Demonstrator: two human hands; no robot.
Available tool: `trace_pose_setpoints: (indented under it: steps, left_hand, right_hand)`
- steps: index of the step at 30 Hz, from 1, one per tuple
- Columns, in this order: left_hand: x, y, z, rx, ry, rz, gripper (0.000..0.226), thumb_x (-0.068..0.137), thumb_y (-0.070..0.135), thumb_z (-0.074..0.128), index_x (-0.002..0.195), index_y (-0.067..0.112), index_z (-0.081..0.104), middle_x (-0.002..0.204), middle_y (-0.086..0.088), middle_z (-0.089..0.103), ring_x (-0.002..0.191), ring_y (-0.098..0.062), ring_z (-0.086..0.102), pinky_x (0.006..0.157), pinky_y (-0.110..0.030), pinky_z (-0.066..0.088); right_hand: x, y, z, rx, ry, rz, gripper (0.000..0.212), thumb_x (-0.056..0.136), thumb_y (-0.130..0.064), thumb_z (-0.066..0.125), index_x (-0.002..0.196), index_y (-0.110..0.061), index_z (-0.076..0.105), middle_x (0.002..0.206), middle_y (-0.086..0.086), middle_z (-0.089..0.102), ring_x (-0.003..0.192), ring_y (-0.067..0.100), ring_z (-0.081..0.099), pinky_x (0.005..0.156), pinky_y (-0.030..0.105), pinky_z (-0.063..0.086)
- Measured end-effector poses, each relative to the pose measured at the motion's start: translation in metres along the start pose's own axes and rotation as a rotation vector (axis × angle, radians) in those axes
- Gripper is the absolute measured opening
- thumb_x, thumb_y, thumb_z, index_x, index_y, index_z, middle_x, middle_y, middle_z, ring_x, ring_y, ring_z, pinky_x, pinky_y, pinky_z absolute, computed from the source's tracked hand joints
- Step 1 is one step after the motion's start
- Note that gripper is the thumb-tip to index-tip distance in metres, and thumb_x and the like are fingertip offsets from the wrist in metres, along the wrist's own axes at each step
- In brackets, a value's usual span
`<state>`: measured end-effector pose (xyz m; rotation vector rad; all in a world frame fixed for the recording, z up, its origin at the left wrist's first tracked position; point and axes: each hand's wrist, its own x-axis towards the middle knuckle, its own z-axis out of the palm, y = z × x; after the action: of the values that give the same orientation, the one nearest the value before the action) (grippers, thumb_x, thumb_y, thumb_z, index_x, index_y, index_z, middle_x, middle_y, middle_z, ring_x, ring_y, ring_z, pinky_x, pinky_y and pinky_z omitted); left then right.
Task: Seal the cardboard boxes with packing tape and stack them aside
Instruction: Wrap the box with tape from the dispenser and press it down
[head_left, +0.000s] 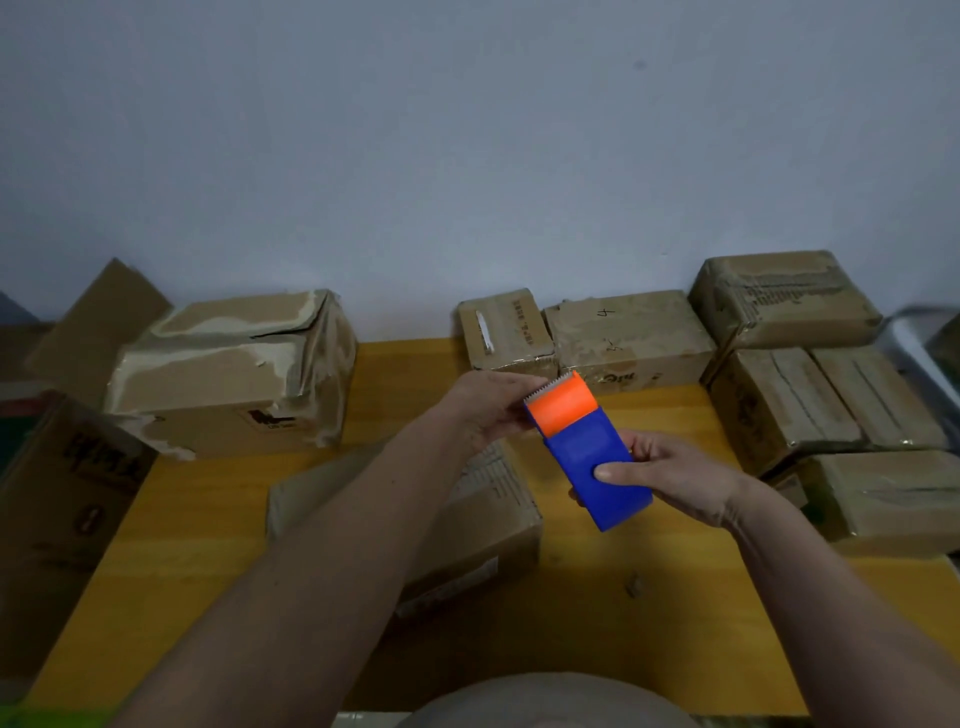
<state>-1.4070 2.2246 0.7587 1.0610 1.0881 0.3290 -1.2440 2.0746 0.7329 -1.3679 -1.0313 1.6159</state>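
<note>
Two bare hands hold one blue plastic tape dispenser (589, 457) above the yellow wooden table (208, 519) in the head view. The dispenser is a flat blue block with an orange front part (561, 405) that ends in a pale toothed cutting edge, and it is tilted so that this toothed end points up and away toward the wall. The right hand (670, 478) grips the blue body from the right side, thumb curled across its top face and fingers wrapped beneath. The left hand (488, 410) meets the orange end from the left, its fingers curled against that end; whether they pinch any tape there cannot be told.

Below the left forearm a brown cardboard box (483, 519) lies on the table, just under and to the left of the dispenser, with printed text on its top. A large, crumpled brown box with peeling tape (234, 374) stands at the back left. Two smaller taped boxes (587, 338) sit side by side against the wall behind the hands. A stack of tape-wrapped brown boxes (821, 384) fills the right side of the table, well apart from the dispenser. A tall printed carton (62, 499) stands at the left edge.
</note>
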Motion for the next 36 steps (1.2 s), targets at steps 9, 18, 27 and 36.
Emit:
trace_pose_setpoints:
  steps: [9, 18, 27, 36]
  left_hand:
    - [0.011, 0.004, -0.019, 0.101, 0.152, 0.015, 0.017, 0.093, 0.013, 0.064, 0.077, 0.015, 0.069, 0.080, -0.004, 0.066, 0.075, -0.015, 0.061, 0.072, -0.029, 0.054]
    - [0.020, 0.006, -0.037, 0.157, 0.218, 0.027, 0.006, 0.085, 0.014, 0.072, 0.088, 0.011, 0.068, 0.092, -0.005, 0.069, 0.090, -0.017, 0.065, 0.083, -0.027, 0.054]
    - [0.041, -0.001, -0.046, 0.267, 0.268, 0.051, 0.017, 0.089, 0.018, 0.069, 0.103, 0.008, 0.067, 0.084, 0.008, 0.057, 0.072, 0.000, 0.048, 0.063, -0.017, 0.040]
    - [0.063, -0.008, -0.055, 0.451, 0.209, 0.093, 0.012, 0.089, 0.024, 0.069, 0.098, 0.017, 0.072, 0.108, 0.003, 0.067, 0.083, -0.003, 0.053, 0.075, -0.021, 0.042]
  right_hand:
    - [0.008, -0.024, 0.026, -0.124, 0.063, 0.030, 0.019, 0.091, -0.024, 0.057, 0.104, -0.011, 0.060, 0.089, 0.004, 0.068, 0.076, 0.015, 0.065, 0.071, 0.024, 0.053]
    - [0.002, -0.025, 0.040, -0.115, 0.058, 0.162, 0.033, 0.085, -0.035, 0.059, 0.106, -0.008, 0.061, 0.084, 0.002, 0.071, 0.073, 0.013, 0.067, 0.070, 0.025, 0.054]
    - [0.013, -0.043, 0.052, -0.020, 0.150, 0.309, 0.025, 0.087, -0.026, 0.064, 0.096, -0.005, 0.053, 0.060, 0.001, 0.070, 0.050, 0.011, 0.066, 0.045, 0.019, 0.051]
    - [0.026, -0.054, 0.058, 0.007, 0.176, 0.365, 0.041, 0.085, -0.031, 0.066, 0.100, 0.006, 0.058, 0.075, 0.016, 0.072, 0.058, 0.023, 0.069, 0.055, 0.030, 0.058]
